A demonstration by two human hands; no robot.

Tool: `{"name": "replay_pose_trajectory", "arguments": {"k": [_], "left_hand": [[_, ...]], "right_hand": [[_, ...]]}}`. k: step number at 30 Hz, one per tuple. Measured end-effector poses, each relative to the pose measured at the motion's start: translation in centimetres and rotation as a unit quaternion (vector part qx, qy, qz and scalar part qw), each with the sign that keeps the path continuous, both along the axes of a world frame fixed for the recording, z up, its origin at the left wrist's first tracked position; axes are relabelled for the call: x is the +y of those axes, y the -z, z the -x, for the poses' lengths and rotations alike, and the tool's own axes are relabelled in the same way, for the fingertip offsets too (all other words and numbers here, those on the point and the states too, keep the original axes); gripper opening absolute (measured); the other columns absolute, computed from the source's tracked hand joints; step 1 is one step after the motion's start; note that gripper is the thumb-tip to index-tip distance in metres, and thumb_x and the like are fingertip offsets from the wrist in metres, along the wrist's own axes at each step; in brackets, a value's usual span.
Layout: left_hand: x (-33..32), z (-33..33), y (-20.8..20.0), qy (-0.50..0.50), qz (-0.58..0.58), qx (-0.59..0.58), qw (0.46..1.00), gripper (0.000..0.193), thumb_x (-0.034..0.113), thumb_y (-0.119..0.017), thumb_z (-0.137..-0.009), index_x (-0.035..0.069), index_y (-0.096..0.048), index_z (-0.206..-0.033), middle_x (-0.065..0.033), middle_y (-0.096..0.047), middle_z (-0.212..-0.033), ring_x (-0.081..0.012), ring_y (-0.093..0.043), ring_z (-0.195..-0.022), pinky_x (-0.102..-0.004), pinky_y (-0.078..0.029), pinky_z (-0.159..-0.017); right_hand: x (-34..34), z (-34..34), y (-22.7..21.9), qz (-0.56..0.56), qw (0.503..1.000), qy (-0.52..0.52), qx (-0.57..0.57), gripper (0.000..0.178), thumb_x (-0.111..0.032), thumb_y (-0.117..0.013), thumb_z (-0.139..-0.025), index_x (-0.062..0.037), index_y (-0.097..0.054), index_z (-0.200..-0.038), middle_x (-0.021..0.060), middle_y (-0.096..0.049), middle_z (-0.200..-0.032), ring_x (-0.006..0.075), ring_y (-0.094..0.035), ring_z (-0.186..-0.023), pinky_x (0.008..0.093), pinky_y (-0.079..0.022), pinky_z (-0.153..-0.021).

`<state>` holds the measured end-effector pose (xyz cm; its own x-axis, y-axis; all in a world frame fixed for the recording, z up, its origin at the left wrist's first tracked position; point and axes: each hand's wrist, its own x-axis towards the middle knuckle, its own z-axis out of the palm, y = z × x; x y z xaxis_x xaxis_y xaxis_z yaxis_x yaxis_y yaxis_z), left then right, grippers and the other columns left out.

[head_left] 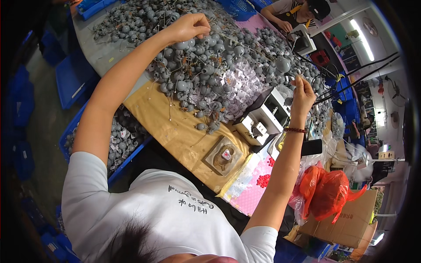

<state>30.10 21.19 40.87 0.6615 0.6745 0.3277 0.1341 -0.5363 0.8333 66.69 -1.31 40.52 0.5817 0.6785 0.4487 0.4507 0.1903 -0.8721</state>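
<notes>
My left hand [193, 27] is raised over the far part of a big heap of grey ball-shaped parts [180, 81] with thin wires. Its fingers are curled closed; whatever they hold is too small to make out. On the right, my right hand [303, 94] is lifted with thumb and fingers pinched together, a tiny pale bit showing at the tips. A larger grey ball [283, 65] shows between the hands, near the right one. Below the right hand stands a white box-shaped device [263, 118] with dark panels. Small white pieces [240, 85] lie heaped beside it.
A square metal fixture [215, 160] holding a red-marked piece rests on brown paper [164, 118]. Red bits [263, 180] lie on a pink sheet. A blue bin [70, 131] of grey parts, a red plastic bag [326, 193] and a co-worker [291, 13] surround the table.
</notes>
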Motion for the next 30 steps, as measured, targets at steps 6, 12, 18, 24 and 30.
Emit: {"name": "replay_pose_trajectory", "arguments": {"k": [6,12,18,24,30], "left_hand": [[1.0,-0.1,0.5,-0.01,0.008,0.014,1.0,0.012,0.013,-0.061,-0.098,0.001,-0.06,-0.099,-0.008,-0.067,-0.094,-0.0133,-0.064,-0.083,-0.0295,-0.055,-0.073],[1.7,-0.1,1.6,-0.002,0.002,0.001,1.0,0.016,0.016,-0.066,-0.094,0.002,-0.062,-0.1,-0.0067,-0.071,-0.091,-0.0139,-0.067,-0.078,-0.0306,-0.054,-0.071],[1.8,0.4,1.5,-0.008,0.016,0.007,1.0,0.012,0.014,-0.064,-0.095,0.003,-0.061,-0.099,-0.0055,-0.068,-0.091,-0.0118,-0.064,-0.078,-0.0276,-0.053,-0.068],[0.9,0.9,0.5,-0.016,0.014,0.017,1.0,0.011,0.015,-0.061,-0.098,0.004,-0.06,-0.098,-0.0034,-0.067,-0.092,-0.0094,-0.063,-0.078,-0.0238,-0.049,-0.062],[1.7,2.0,1.8,-0.009,-0.005,0.018,1.0,0.016,0.019,-0.058,-0.101,0.004,-0.059,-0.106,-0.0076,-0.068,-0.095,-0.0092,-0.062,-0.08,-0.025,-0.053,-0.065]], "right_hand": [[0.1,-0.1,1.8,0.022,1.0,0.001,-0.001,0.019,-0.018,-0.07,-0.094,-0.0004,-0.074,-0.099,0.0008,-0.07,-0.079,-0.0004,-0.039,-0.055,0.0184,-0.029,-0.049],[-0.4,0.3,3.3,0.026,0.998,-0.021,0.044,0.02,-0.017,-0.069,-0.094,0.0018,-0.073,-0.098,0.0017,-0.069,-0.078,0.0001,-0.038,-0.054,0.0186,-0.027,-0.048],[-0.1,0.5,4.1,0.031,0.998,-0.031,0.055,0.021,-0.018,-0.069,-0.095,0.0026,-0.072,-0.1,0.0023,-0.069,-0.079,-0.0001,-0.037,-0.053,0.0187,-0.027,-0.047],[-0.3,1.0,4.0,0.037,0.997,-0.052,0.052,0.02,-0.016,-0.068,-0.095,0.0023,-0.072,-0.101,0.0025,-0.069,-0.08,0.0001,-0.039,-0.055,0.0185,-0.029,-0.048],[-0.2,2.8,2.9,0.034,0.993,-0.094,0.066,0.018,-0.013,-0.065,-0.095,0.0019,-0.071,-0.103,0.004,-0.071,-0.085,0.0027,-0.046,-0.06,0.0185,-0.035,-0.053]]}}
